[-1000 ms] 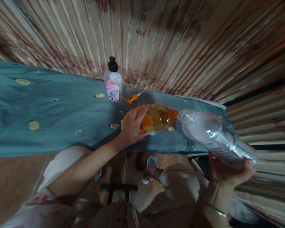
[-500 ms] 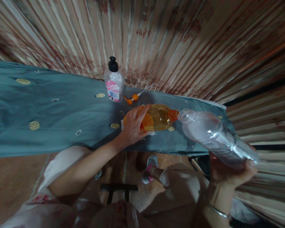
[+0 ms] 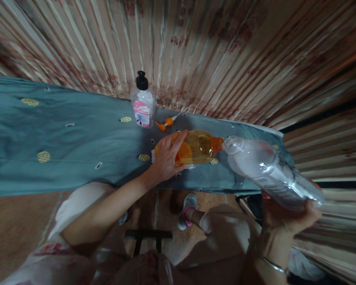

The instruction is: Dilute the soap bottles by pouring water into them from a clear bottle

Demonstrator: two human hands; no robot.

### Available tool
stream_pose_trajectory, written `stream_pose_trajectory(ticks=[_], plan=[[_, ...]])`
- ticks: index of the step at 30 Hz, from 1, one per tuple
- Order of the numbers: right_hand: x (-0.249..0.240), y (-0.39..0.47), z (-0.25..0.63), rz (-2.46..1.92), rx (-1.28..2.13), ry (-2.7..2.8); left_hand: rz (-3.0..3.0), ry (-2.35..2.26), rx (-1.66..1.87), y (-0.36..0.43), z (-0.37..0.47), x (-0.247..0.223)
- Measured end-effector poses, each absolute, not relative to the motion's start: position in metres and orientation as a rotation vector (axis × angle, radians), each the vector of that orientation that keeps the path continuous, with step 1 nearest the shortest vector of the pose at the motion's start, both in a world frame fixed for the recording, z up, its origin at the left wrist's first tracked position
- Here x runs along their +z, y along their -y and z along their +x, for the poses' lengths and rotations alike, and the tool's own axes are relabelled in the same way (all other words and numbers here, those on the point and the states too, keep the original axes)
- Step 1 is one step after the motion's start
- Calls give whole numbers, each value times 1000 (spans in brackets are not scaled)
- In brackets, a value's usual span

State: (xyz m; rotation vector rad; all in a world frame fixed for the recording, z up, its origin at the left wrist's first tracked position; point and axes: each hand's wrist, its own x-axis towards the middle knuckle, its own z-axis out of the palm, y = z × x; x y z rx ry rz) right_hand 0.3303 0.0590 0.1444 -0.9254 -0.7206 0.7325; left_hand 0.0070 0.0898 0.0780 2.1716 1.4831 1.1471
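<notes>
My left hand (image 3: 167, 157) is wrapped round the lower part of an orange see-through bottle (image 3: 198, 146), whose uncapped neck points right. In my right hand (image 3: 290, 211) a large clear plastic bottle (image 3: 264, 166) is gripped near its base and tilted, its mouth up against the orange bottle's mouth. Whether liquid passes between the two mouths I cannot make out. Behind the orange bottle lies an orange pump top (image 3: 166, 123) with its thin tube. Something white, partly hidden, lies beneath the orange bottle.
A clear bottle with a black cap and pink label (image 3: 142, 105) stands at the table's back edge. Teal cloth with pineapple prints (image 3: 77, 142) covers the narrow table. A pleated curtain (image 3: 166, 51) hangs right behind it. A dark stool-like bar (image 3: 148, 234) is below, between my legs.
</notes>
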Motion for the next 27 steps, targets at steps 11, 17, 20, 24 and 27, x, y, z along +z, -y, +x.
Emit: stream_pose_trajectory(ticks=[11,17,20,24,27], plan=[[144,-58,331,-936,740,709,2172,-1483,1138,-90,7,78],[144,-58,331,-935,733,742,2161,-1484,1131,-89,7,79],[144,-58,332,-943,741,708,2165,-1473,1144,-90,7,79],[145,-58,331,-931,741,695,2161,-1476,1153,-89,7,79],[146,-58,329,-944,731,720,2161,-1475,1143,-89,7,79]])
